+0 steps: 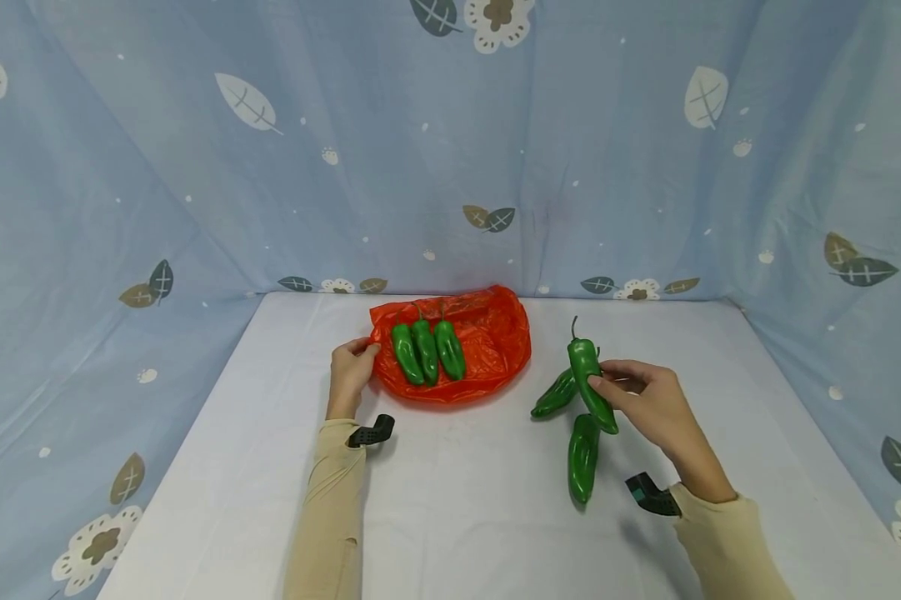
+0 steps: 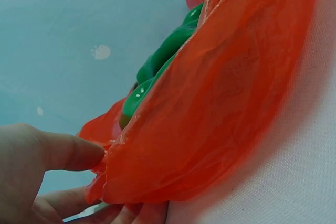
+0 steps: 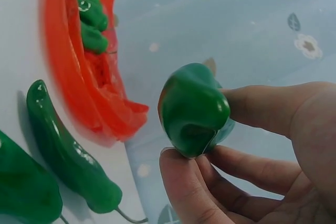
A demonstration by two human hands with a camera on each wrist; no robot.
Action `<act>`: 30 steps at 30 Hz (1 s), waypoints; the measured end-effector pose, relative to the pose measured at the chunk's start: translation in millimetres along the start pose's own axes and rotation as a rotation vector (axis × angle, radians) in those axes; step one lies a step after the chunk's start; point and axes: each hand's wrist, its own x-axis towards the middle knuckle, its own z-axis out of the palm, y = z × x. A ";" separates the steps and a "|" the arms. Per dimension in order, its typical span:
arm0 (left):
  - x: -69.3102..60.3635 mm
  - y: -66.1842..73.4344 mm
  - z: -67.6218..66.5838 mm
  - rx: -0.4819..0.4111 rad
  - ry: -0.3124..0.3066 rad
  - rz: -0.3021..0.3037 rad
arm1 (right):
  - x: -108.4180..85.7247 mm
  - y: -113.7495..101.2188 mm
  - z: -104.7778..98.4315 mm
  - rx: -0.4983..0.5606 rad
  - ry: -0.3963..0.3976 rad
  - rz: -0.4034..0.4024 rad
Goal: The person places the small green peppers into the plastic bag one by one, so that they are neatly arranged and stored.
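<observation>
A red plastic bag [image 1: 495, 354] lies spread on the table with three green peppers [image 1: 426, 352] side by side on it. My left hand [image 1: 351, 375] pinches the bag's left edge; in the left wrist view the thumb and fingers of the hand [image 2: 50, 174] grip the red film [image 2: 210, 108]. My right hand [image 1: 648, 404] holds a green pepper [image 1: 587, 375] raised, its stem pointing up. Beneath and beside it, two more peppers [image 1: 583, 458] lie on the table. The right wrist view has the held pepper [image 3: 191, 108] end-on between thumb and fingers.
The white tablecloth [image 1: 458, 500] covers the table. Behind and at both sides hangs a blue curtain [image 1: 390, 167] with leaf and flower prints. A black device is strapped at each wrist.
</observation>
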 end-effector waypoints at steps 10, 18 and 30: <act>1.8 -1.0 -0.3 0.003 0.000 -0.001 | 12.9 -7.8 8.1 0.032 -0.008 -0.017; 2.4 -1.2 -0.5 0.007 0.000 0.001 | 23.2 -14.1 14.6 0.051 -0.025 -0.018; 3.0 -1.1 -0.3 0.011 -0.003 -0.003 | 35.5 -21.7 24.4 0.106 -0.023 -0.034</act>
